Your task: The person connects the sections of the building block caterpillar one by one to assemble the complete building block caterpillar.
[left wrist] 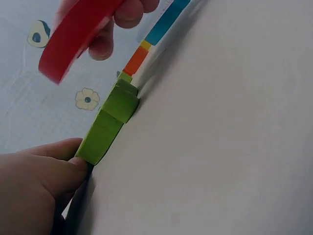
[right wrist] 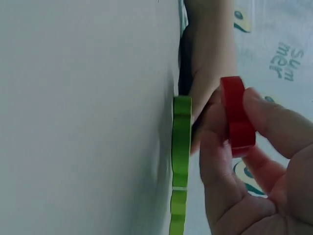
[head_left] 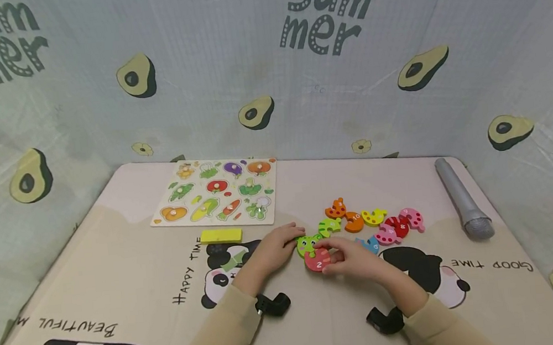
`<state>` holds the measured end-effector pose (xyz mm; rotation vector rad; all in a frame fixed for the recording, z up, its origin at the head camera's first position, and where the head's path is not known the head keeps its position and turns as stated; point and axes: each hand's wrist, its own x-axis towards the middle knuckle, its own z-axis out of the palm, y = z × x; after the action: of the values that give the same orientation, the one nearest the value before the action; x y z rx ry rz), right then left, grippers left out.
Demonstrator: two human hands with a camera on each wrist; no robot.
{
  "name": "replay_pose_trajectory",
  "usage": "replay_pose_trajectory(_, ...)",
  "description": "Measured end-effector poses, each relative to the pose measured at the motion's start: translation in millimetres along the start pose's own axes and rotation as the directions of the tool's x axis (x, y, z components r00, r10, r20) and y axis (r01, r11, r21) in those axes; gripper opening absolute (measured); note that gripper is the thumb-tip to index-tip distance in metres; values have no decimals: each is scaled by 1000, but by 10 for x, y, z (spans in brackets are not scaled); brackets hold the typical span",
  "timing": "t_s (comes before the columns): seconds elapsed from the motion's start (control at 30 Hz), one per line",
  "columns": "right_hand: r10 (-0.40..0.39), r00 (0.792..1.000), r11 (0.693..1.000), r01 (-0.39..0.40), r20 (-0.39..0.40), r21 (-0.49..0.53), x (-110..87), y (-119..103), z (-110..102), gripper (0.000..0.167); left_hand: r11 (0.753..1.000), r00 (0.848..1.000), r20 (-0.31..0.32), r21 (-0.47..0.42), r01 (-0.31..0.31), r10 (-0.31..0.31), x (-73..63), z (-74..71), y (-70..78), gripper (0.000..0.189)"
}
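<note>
My right hand (head_left: 352, 258) pinches a red puzzle piece (head_left: 317, 261) marked 2 between thumb and fingers. In the right wrist view that piece is raised off the table, close above the green face piece. My left hand (head_left: 275, 248) holds the left edge of this green puzzle piece (head_left: 303, 246), which has an animal face and lies flat. Thumb and finger meet its end in the left wrist view. A light green striped piece (head_left: 329, 226) adjoins the green one. Beside my right hand lies a blue piece (head_left: 369, 245), partly hidden.
More numbered pieces, orange (head_left: 354, 221), yellow (head_left: 374, 217), red (head_left: 398, 227) and pink (head_left: 413, 219), lie behind my right hand. A vegetable peg board (head_left: 213, 192) and a yellow block (head_left: 221, 236) are at the left. A grey microphone (head_left: 464, 199) lies far right.
</note>
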<state>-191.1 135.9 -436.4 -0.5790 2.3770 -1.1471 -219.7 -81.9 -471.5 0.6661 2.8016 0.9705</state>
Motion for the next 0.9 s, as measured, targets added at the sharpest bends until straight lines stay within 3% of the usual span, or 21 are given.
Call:
replay_pose_trajectory(0.57, 2, 1000, 1000, -2, -13, -11, 67, 73, 192, 38, 1000, 1000, -12, 12, 2, -2, 12, 24, -25, 31)
replay_pose_trajectory(0.9, -23, 997, 998, 19, -69, -53, 77, 33, 250, 37, 1000, 1000, -8, 1, 5, -5, 8, 5, -9, 31)
